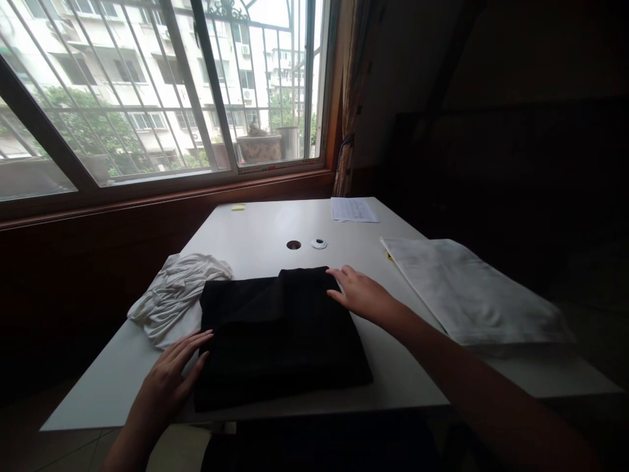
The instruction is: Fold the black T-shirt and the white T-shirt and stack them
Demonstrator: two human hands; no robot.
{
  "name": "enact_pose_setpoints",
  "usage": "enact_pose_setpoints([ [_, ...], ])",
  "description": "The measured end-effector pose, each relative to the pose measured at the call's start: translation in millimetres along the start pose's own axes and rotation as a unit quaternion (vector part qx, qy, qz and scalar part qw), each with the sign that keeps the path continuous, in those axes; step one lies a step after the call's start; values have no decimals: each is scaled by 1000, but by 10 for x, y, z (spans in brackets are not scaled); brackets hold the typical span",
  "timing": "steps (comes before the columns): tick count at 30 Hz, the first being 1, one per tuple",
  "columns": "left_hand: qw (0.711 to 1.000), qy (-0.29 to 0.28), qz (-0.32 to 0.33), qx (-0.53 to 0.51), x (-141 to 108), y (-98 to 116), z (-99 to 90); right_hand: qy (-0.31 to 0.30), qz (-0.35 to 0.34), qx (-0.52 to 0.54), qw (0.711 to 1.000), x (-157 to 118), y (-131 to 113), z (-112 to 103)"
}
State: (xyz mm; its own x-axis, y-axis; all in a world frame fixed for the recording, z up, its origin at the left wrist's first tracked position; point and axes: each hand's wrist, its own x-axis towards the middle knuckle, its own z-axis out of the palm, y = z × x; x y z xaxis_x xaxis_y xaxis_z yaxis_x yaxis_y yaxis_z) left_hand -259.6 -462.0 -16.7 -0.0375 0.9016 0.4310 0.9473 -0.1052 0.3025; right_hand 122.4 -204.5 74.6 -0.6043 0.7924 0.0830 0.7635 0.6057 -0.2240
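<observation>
A black folded cloth (pixel 275 341), perhaps a garment, lies near the front edge of the white table (pixel 255 236). My left hand (pixel 170 373) rests at its left side, fingers stretched out and fingertips touching the edge. At the far right corner of the cloth is my right hand (pixel 356 292), thumb and fingers apart, its fingertips on or just beside the fabric. Neither hand is closed around anything. Close behind my left hand sits a crumpled white cloth (pixel 179 295), next to the black one.
To the right, a flat white cloth (pixel 466 288) overhangs the table's edge, a bit of yellow under its corner. Printed paper (pixel 354 210) and a yellow note (pixel 238 208) lie at the back. A round hole (pixel 293 245) and its white cover (pixel 319 244) are mid-table. Beyond stands a barred window (pixel 162 92).
</observation>
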Motion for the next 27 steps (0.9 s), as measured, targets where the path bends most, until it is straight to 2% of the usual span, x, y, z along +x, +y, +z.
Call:
enact_pose_setpoints([
  [2, 1000, 3, -15, -1, -8, -2, 10, -20, 54, 10, 998, -153, 218, 87],
  [4, 1000, 4, -29, 0, -19, 0, 26, -65, 78, 76, 992, -313, 320, 141],
  [6, 999, 2, -36, 5, -28, 11, 43, -115, 71, 162, 977, -453, 315, 183],
  [8, 999, 3, -36, 12, -33, 33, 59, -140, 44, 237, 960, -557, 245, 231],
  [12, 999, 12, -39, 31, -36, 89, 84, -117, 11, 324, 939, -626, 134, 315],
  [15, 999, 15, -29, 41, -51, 179, 96, -103, 4, 349, 932, -593, 215, 279],
  [17, 999, 13, -13, 35, -67, 295, 101, -88, 12, 329, 940, -567, 350, 201],
  [22, 1000, -8, 23, 0, -89, 688, 122, -32, 95, 208, 973, -571, 827, 14],
  [25, 999, -7, 30, -17, -20, 844, 126, 20, 114, 133, 984, -629, 1031, 10],
  [27, 999, -1, 30, -29, 95, 905, 119, 73, 96, 66, 990, -681, 1046, 49],
])
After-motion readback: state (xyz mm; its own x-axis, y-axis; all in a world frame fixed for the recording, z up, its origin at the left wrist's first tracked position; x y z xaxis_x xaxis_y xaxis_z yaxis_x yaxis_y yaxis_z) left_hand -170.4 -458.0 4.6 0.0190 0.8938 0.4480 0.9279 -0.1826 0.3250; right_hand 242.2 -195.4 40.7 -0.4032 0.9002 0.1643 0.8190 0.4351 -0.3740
